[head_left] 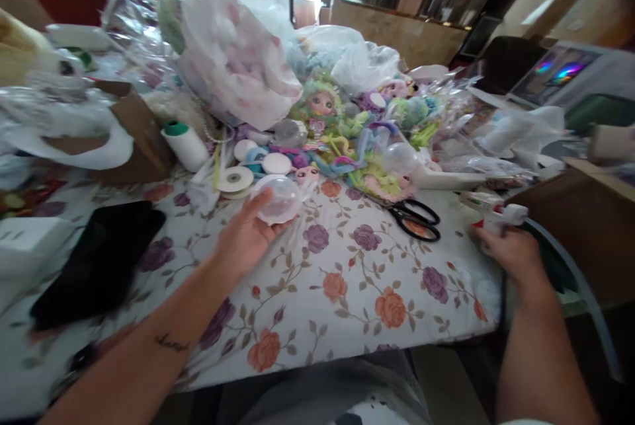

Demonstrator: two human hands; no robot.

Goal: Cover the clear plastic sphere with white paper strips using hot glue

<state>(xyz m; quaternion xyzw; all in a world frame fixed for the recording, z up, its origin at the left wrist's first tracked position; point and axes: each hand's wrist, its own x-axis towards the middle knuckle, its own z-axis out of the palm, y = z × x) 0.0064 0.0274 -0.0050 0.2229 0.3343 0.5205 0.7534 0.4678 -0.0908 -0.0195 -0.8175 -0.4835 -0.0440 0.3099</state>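
My left hand [251, 233] is closed around the edge of a clear plastic dome [280, 197], held above the flowered tablecloth [342, 319]. Over at the table's right edge, my right hand [513, 250] grips a white glue gun [496, 210] with a translucent glue stick [575, 266] sticking out behind it. Black-handled scissors [417, 219] lie between the two hands, their blades partly under yellow-green doll hair. Just behind the dome are a white ribbon spool [235, 180] and a small doll face [307, 175].
Dolls with pastel hair [322, 104] and plastic bags [238, 55] pile up at the back. A thread cone [184, 146] stands at left, near a cardboard box [141, 127]. Dark flat devices [99, 260] lie at the left front. Another cardboard box [585, 213] is at right.
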